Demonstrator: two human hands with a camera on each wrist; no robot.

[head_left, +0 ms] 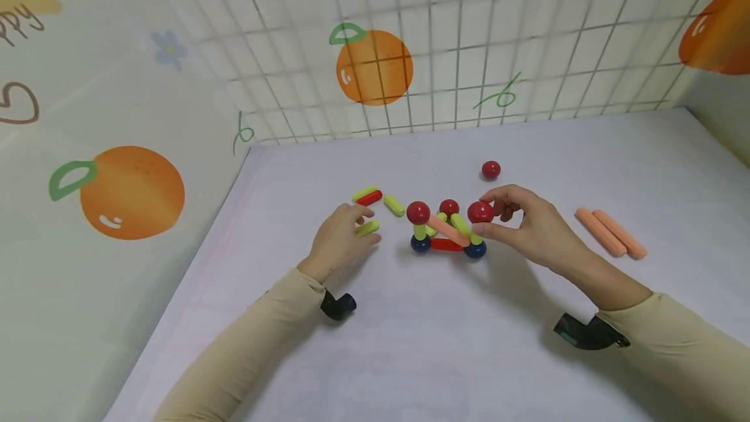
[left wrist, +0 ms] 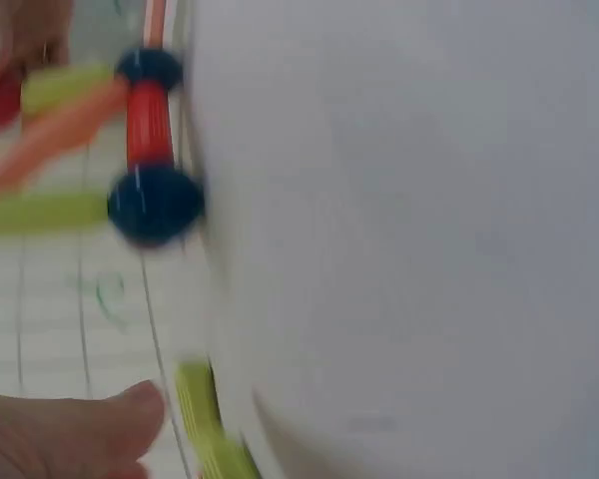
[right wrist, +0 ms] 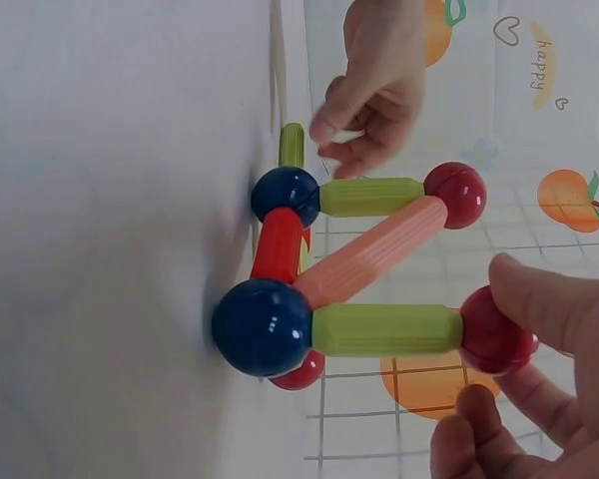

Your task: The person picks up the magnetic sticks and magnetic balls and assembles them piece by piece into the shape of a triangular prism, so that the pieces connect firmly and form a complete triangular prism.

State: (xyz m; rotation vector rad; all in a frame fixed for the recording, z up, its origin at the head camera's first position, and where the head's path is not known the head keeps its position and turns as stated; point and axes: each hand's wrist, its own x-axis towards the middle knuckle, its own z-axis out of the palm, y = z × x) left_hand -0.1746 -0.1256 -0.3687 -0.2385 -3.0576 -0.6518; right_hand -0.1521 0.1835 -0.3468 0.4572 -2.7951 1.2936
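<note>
**A:** so what's actually in the middle there?

**B:** a little stick-and-ball frame [head_left: 448, 230] standing on the white table [head_left: 527, 357], about mid-table. Two dark blue balls [head_left: 420, 243] sit on the table with a short red stick [head_left: 446, 245] between them. Green sticks go up from the blue balls to red balls on top, and a long peach stick [head_left: 448, 230] runs slantwise across it.

**A:** who's holding it?

**B:** the right hand [head_left: 530, 223]. Its thumb and fingers are pinched round the red ball [head_left: 480, 211] at the frame's top right corner; the right wrist view shows that nicely, fingertips [right wrist: 524, 299] curled onto the ball.

**A:** and the other hand?

**B:** the left hand [head_left: 340, 239] is just left of the frame, not touching it. Its fingers are curled down over a loose green stick [head_left: 368, 228] on the table. Can't tell if it's really gripping it.

**A:** anything else lying around?

**B:** left of the frame and a bit further back: a green and red pair of sticks [head_left: 368, 196], plus one more green stick [head_left: 394, 205]. Behind the frame, a loose red ball [head_left: 491, 169]. To the right of it, well apart, two peach sticks [head_left: 611, 232] side by side.
</note>
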